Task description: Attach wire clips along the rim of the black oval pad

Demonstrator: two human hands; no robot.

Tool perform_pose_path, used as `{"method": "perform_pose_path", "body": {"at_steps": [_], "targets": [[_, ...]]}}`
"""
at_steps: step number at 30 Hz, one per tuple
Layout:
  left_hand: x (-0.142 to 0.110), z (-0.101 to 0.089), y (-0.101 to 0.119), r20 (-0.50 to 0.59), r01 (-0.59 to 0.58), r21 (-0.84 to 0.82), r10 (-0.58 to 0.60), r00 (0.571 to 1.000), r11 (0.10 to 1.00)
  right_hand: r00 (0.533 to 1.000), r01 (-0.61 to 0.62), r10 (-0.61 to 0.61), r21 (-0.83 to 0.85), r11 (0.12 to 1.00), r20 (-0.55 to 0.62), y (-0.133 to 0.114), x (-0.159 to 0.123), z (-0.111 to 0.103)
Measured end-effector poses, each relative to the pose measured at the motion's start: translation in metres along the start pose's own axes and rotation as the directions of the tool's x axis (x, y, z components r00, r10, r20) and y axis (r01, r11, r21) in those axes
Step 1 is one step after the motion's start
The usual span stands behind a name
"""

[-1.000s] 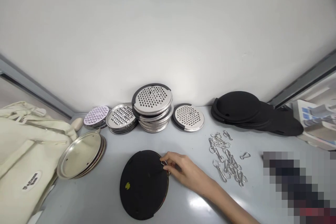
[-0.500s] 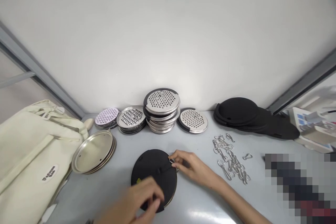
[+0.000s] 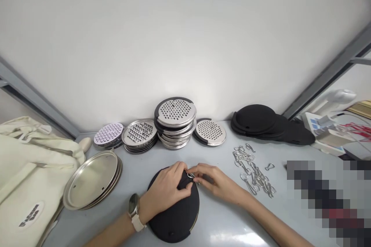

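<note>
A black round cover [image 3: 176, 220] lies flat on the table in front of me, with a thin pale rim showing along its lower right edge. My left hand [image 3: 171, 187], wearing a watch at the wrist, reaches across its top and grips it near the upper right edge. At that same edge my right hand [image 3: 213, 180] pinches a small metal snap hook [image 3: 190, 175]. The fingertips partly cover the hook, so I cannot tell whether it passes through the cover.
Several metal snap hooks [image 3: 256, 175] lie loose to the right. Behind stand stacks of round grater plates [image 3: 175, 112] and black covers [image 3: 255, 119]. Round metal trays [image 3: 91, 179] and a cream bag [image 3: 29, 177] are at left. A white device [image 3: 327, 131] stands far right.
My left hand has moved up and right from the cover's lower part to its upper edge, closing there beside my right hand. The right hand still pinches the hook. The view has shifted slightly.
</note>
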State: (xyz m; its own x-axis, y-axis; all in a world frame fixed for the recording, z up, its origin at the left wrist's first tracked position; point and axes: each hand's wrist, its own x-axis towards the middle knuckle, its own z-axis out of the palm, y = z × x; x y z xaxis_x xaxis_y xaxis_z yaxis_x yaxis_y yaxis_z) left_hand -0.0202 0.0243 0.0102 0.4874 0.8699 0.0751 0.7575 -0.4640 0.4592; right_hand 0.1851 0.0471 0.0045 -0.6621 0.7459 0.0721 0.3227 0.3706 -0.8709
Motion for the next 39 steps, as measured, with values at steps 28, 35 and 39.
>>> {"method": "perform_pose_path", "body": {"at_steps": [28, 35, 39], "targets": [[-0.009, 0.004, -0.001, -0.082, -0.160, 0.108, 0.169, 0.982, 0.981, 0.996, 0.057, -0.067, -0.139, 0.989, -0.063, 0.012, -0.003, 0.008], [-0.010, 0.006, -0.003, -0.107, -0.163, 0.132, 0.178, 0.978, 0.978, 0.994, 0.054, -0.069, -0.178, 0.983, -0.080, 0.011, -0.001, 0.010], [-0.010, 0.007, -0.004, -0.110, -0.171, 0.130, 0.186, 0.976, 0.977, 0.989, 0.045, -0.066, -0.157, 0.987, -0.132, 0.013, 0.000, 0.013]]}}
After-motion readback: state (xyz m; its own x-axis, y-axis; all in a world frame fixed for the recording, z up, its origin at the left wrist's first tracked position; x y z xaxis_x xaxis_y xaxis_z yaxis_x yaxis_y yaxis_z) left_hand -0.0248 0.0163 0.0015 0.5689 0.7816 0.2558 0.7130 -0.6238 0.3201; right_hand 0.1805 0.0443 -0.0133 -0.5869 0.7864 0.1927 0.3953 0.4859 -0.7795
